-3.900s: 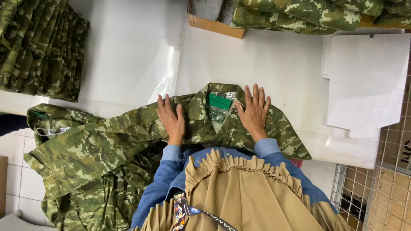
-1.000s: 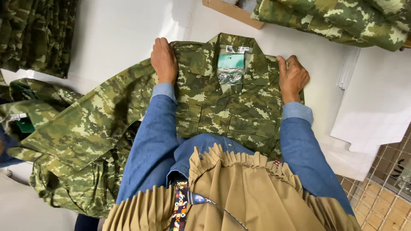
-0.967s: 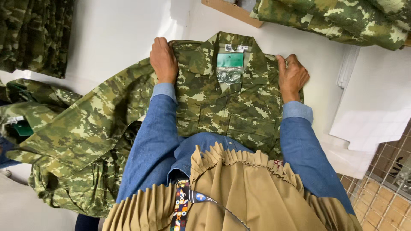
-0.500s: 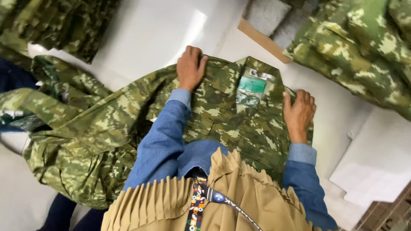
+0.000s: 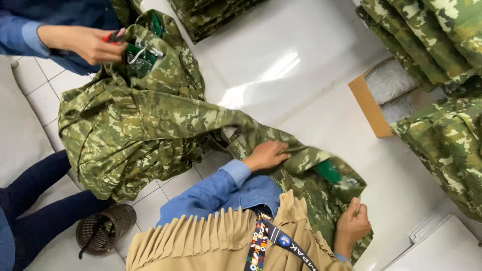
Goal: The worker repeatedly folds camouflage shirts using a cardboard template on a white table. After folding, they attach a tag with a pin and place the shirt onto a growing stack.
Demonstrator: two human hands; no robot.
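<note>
— Fingers first: what is each set doing?

— Left hand [image 5: 266,154] lies with its fingers curled over a fold of the shirt [image 5: 306,185], pinching cloth near the shoulder. Right hand [image 5: 351,226] has its fingers closed tight on the shirt's lower edge, a bunch of cloth in the fist.

— And where does the shirt lie?

— Half on the table [image 5: 311,75], at its near edge in front of the person, with a sleeve trailing off that edge towards the floor [image 5: 30,125]. Its green collar lining [image 5: 329,170] shows between the two hands.

— How would you say it handles?

— Soft and limp, I'd judge. It creases and sags wherever it isn't held, so it carries no shape of its own. Light enough for one hand, not slippery, nothing in it to break. The woven camouflage cloth looks fairly sturdy.

— Best place to take hold?

— At seams and edges: shoulders, collar, hem. A pinch in the middle of a panel only lifts a peak and lets the rest droop.

— What else is about?

— A co-worker's hand [image 5: 83,42] at the far left end holds something small and red against a second shirt [image 5: 135,120], which hangs in a heap off the table edge. Stacks [image 5: 442,45] of folded shirts sit along the far right corner, beside a cardboard box [image 5: 381,100]. A small brown basket [image 5: 105,233] stands on the floor tiles.
</note>
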